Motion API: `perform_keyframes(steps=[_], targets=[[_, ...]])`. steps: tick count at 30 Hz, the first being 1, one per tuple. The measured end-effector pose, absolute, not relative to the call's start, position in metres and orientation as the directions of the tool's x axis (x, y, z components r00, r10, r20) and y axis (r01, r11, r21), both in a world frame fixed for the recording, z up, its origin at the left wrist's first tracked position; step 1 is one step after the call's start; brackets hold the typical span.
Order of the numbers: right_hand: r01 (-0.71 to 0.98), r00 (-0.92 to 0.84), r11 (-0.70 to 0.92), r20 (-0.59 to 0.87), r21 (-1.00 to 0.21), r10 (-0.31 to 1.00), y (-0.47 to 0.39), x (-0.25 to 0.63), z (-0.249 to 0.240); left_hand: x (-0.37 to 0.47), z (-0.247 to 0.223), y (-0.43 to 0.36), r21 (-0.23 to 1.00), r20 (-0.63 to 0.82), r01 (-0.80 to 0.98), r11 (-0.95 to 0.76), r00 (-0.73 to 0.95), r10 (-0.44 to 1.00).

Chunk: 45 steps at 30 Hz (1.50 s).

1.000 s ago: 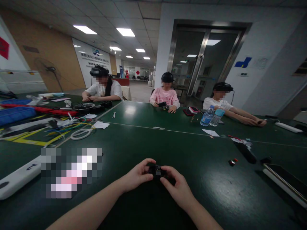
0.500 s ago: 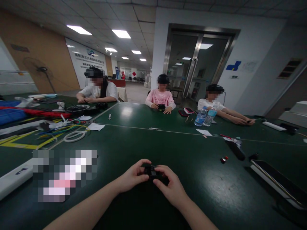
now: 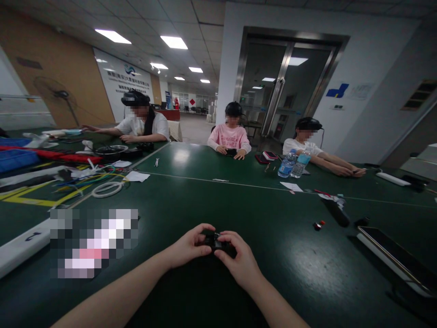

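A small black blocky part (image 3: 216, 243) lies between my hands, low over the dark green table (image 3: 191, 200). My left hand (image 3: 191, 246) pinches its left side with thumb and index finger. On its right side, the fingers and thumb of my right hand (image 3: 239, 252) close round it. The part has a lighter grey patch on its front; finer detail is too dark to make out. Off to the right rests a small red and silver piece (image 3: 318, 226), apart from both hands.
At right are a phone-like slab (image 3: 396, 259) and a black cylindrical object (image 3: 336, 214). Water bottles (image 3: 287, 165) stand farther back. On the left are a white power strip (image 3: 23, 250), a coiled white cable (image 3: 107, 189) and a paper sheet (image 3: 137, 176). Several people sit across the table.
My fingers have shifted slightly on the black part, with the right hand moving a little left. Across the table, the person at left has stretched an arm out to the left.
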State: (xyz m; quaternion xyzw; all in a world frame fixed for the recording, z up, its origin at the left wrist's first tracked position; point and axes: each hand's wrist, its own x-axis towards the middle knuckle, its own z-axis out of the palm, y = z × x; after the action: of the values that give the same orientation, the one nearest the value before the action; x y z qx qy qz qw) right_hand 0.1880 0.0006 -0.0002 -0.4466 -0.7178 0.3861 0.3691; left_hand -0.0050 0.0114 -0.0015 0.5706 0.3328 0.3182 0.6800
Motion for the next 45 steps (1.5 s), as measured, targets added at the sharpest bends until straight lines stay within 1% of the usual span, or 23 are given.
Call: perform_keyframes(steps=[8, 14, 28, 35, 41, 45], targets=[[0.367, -0.333, 0.337, 0.216, -0.867, 0.918, 0.0, 0.188, 0.002, -0.004, -0.003, 0.011, 0.993, -0.075, -0.034, 0.115, 0.572, 0.817], [0.375, -0.335, 0.325, 0.201, -0.868, 0.921, -0.001, 0.188, 0.004, -0.004, -0.002, 0.01, 0.993, -0.071, -0.036, 0.111, 0.566, 0.822], [0.277, -0.166, 0.274, 0.235, -0.921, 0.958, 0.009, 0.198, -0.004, -0.006, -0.003, 0.012, 0.991, -0.104, -0.01, 0.13, 0.541, 0.835], [0.265, -0.018, 0.287, 0.293, -0.92, 0.956, 0.016, 0.206, -0.012, -0.007, -0.001, 0.01, 0.989, -0.11, -0.026, 0.149, 0.548, 0.829], [0.19, 0.081, 0.265, 0.284, -0.945, 0.955, 0.018, 0.211, -0.015, -0.007, -0.001, 0.01, 0.989, -0.113, -0.021, 0.147, 0.538, 0.836], [0.155, 0.105, 0.262, 0.279, -0.953, 0.954, 0.017, 0.212, -0.014, -0.007, 0.003, 0.01, 0.987, -0.121, -0.024, 0.16, 0.548, 0.827]])
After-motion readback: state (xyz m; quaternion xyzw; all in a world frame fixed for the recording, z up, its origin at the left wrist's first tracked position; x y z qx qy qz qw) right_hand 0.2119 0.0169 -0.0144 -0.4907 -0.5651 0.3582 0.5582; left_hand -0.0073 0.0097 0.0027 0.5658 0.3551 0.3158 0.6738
